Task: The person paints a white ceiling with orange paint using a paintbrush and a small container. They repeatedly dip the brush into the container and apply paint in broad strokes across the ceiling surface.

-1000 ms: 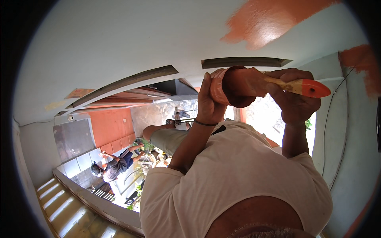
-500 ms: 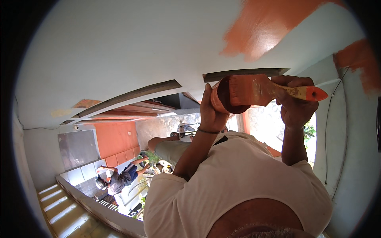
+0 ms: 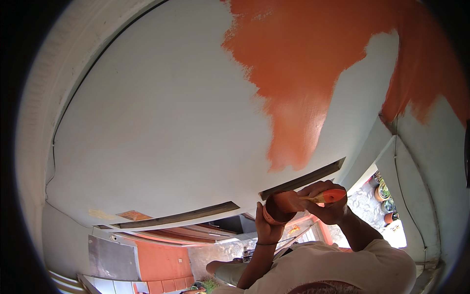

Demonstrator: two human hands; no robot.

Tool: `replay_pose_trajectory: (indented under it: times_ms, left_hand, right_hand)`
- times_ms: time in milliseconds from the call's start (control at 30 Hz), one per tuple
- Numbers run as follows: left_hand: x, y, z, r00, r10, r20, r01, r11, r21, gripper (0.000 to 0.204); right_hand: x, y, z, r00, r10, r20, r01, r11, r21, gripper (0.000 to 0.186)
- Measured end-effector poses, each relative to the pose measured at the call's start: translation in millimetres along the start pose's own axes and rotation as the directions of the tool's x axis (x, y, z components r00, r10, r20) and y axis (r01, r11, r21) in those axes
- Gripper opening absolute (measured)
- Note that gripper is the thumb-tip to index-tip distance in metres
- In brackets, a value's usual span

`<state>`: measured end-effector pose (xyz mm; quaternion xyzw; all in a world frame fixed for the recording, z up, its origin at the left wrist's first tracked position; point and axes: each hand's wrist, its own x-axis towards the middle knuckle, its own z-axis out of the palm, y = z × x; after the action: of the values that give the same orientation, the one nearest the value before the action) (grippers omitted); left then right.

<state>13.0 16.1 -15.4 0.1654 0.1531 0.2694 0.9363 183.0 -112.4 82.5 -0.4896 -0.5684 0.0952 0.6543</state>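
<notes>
I am looking up at a white ceiling [image 3: 161, 122] with a big patch of fresh orange paint [image 3: 313, 68] on it. My left hand [image 3: 266, 226] grips a small round container [image 3: 278, 208] smeared with orange paint. My right hand [image 3: 334, 209] holds a paintbrush [image 3: 327, 197] with an orange handle, its head lying against the container's mouth. Both hands sit close together, just under the ceiling's lower edge. The bristles are hidden behind the container.
Two dark recessed strips [image 3: 301, 180] [image 3: 174, 218] run along the ceiling's edge. A thin cable [image 3: 397, 157] runs down the white wall on the right. Potted plants [image 3: 384, 192] stand outside at the right. An orange wall [image 3: 156, 259] lies far below.
The view has tipped up to the ceiling, so both hands now sit lower in the picture. The brush and container are still held together, and the people below have dropped out of sight.
</notes>
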Motion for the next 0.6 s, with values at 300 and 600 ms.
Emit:
replay_pose_trajectory:
  times_ms: [300,600]
  left_hand:
    - [5,8,10,1.0,-0.001,-0.03,0.001,1.0,-0.002,0.062]
    - [30,27,10,0.994,-0.036,0.101,0.051,0.987,-0.151,0.059]
  right_hand:
    - [4,3,0,0.92,0.299,-0.252,-0.225,0.932,0.284,0.035]
    - [27,20,9,0.794,0.536,-0.286,-0.13,0.61,0.781,0.017]
